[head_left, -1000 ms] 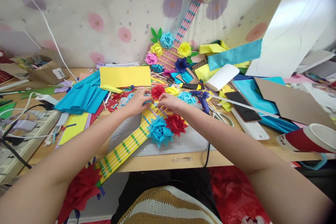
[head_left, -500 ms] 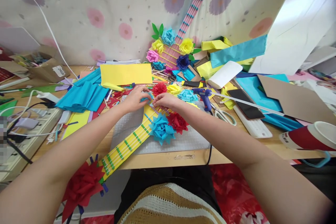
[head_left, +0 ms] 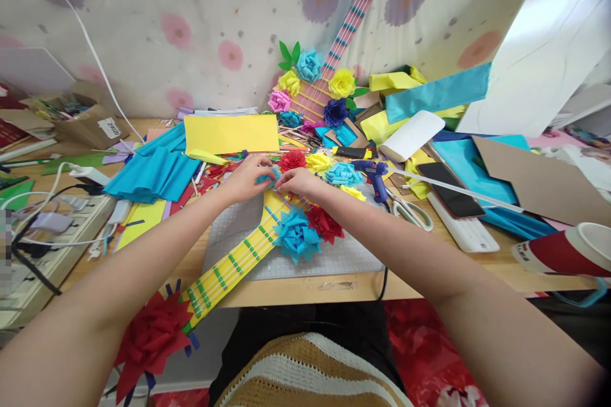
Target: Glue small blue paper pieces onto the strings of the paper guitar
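Your left hand (head_left: 252,179) and right hand (head_left: 298,183) curl fingers inward (grip hidden, can't tell) over the green-fretted yellow paper guitar (head_left: 255,243) on the grey mat (head_left: 338,259), neck (head_left: 226,272) overhanging the wooden desk (head_left: 296,294): one forearm (head_left: 167,236) nudge could swing it.

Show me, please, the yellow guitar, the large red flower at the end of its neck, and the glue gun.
Yellow guitar (head_left: 242,257): head view, on the neck.
Large red flower (head_left: 154,336): head view, on its middle petals.
Glue gun (head_left: 373,171): head view, on the body.
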Demonstrator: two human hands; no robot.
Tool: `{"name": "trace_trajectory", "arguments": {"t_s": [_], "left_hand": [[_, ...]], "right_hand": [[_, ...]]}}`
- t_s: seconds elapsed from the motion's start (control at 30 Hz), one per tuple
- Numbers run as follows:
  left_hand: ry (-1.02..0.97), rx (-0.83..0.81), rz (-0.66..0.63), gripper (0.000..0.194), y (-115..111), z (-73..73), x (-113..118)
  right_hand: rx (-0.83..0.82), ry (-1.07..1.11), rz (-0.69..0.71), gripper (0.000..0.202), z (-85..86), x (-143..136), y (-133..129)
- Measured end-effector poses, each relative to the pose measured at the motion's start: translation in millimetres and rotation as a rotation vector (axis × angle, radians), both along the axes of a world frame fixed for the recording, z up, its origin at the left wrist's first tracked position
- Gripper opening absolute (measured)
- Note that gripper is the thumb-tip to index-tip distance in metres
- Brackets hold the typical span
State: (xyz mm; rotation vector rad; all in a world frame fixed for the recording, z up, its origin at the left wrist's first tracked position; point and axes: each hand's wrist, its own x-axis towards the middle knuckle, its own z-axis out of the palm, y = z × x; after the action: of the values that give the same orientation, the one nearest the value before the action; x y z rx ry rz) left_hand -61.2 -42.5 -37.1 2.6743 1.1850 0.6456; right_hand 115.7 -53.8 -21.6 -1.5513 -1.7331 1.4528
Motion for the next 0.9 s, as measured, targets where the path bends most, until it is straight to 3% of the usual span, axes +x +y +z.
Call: {"name": "trace_trajectory", "arguments": {"t_s": [0.67,0.9], "left_hand": [[0.014,0.009,-0.003,0.023,-6.8,1.6,-2.6],[0.028,0.045,0.076,0.018,-6.5,-5.9,2.9]], "right_hand": [[-0.060,0.115,0.000,0.024,-1.0,-0.1,6.4],[0.012,0.068,0.038,0.021,-1.3,0.3,6.1]]}}
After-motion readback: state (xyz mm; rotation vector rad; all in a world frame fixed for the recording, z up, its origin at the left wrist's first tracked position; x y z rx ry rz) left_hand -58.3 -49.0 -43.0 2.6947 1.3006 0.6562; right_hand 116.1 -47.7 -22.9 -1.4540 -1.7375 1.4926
